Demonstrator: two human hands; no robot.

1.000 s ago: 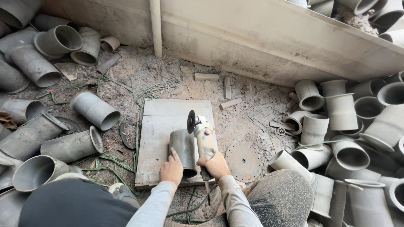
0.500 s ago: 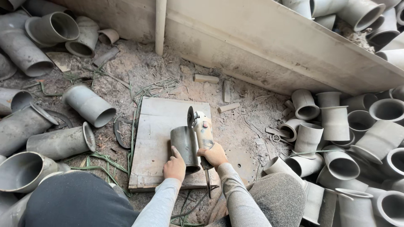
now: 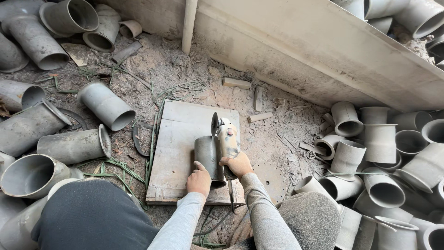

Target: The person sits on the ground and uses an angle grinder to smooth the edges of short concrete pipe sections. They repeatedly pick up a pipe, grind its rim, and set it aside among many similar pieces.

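**Pipe piece held on the board, grinder along its right side**

The grey pipe piece (image 3: 209,157) lies on the flat board (image 3: 178,153) in the lower middle of the frame. Its long axis runs from the person toward the upper edge of the frame, with the open end near the hands. The left hand (image 3: 200,179) is clamped on this near end and holds it down. The right hand (image 3: 237,165) is closed around the body of the angle grinder (image 3: 225,139), which lies just beside the pipe piece on its right, parallel to it; the disc (image 3: 215,123) stands at the far end of the piece. Both hands are close together, almost touching.

Around the board are sandy ground and many grey pipe fittings (image 3: 379,139) (in heaps at left and right).

Compared with the earlier frames, the camera now looks a little more to the right and lower; hands, grinder and pipe piece keep the same grip and place.
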